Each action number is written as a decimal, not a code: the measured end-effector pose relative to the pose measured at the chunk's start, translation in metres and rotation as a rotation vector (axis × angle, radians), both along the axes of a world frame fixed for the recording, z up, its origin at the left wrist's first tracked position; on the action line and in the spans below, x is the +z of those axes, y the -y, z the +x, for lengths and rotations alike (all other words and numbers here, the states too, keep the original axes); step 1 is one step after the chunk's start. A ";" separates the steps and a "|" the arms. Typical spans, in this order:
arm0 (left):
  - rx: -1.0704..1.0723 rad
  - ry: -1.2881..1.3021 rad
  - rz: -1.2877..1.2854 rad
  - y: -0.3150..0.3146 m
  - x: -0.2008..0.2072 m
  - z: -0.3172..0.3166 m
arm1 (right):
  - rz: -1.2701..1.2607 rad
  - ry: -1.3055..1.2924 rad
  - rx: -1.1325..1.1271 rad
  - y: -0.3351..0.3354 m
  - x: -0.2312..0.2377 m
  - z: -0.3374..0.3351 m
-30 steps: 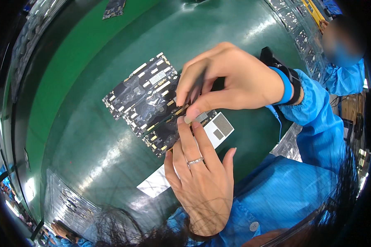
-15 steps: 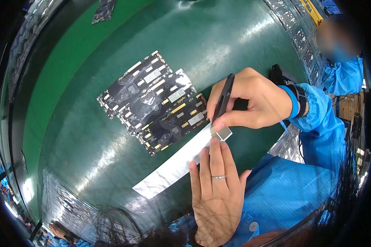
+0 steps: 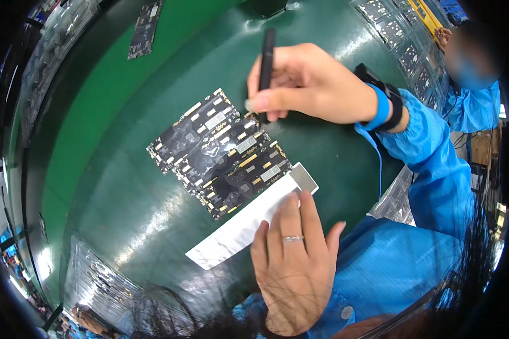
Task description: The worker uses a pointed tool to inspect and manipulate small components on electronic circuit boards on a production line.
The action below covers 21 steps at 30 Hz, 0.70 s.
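My left hand (image 3: 294,265) lies flat with fingers stretched out, its fingertips on a long white strip (image 3: 226,240). A grey piece (image 3: 304,177) covers the strip's far right end. In my right hand (image 3: 322,85) is a black pen-shaped tool (image 3: 267,56), held nearly upright between thumb and fingers. Its lower end is at the upper right edge of a group of black circuit boards (image 3: 209,144); I cannot tell whether it touches them. The boards lie side by side, with pale labels and gold connectors, just beyond the strip.
Green matting covers the table (image 3: 130,198). Another dark board (image 3: 145,31) lies at the far left. Clear trays stand at the near left (image 3: 96,277) and far right (image 3: 401,28), the latter holding boards. A person in a blue sleeve (image 3: 475,104) is at the right.
My right hand has moved up and left with the tool, from the strip's end to the boards' upper edge. The grey end piece is now uncovered. My left hand has shifted slightly left.
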<state>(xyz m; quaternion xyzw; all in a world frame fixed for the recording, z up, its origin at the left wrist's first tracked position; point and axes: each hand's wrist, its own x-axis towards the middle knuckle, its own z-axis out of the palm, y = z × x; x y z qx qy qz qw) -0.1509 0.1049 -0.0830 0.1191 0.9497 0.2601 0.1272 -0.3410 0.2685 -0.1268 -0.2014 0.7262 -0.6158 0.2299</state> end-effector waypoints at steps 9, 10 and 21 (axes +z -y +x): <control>0.125 -0.204 -0.085 0.001 -0.024 -0.043 | 0.079 -0.031 0.083 0.003 0.004 -0.012; 0.131 -0.196 -0.092 -0.001 -0.025 -0.042 | 0.077 -0.037 0.080 0.001 0.003 -0.011; 0.134 -0.140 -0.097 -0.005 -0.021 -0.044 | 0.108 -0.166 0.068 -0.002 -0.003 -0.008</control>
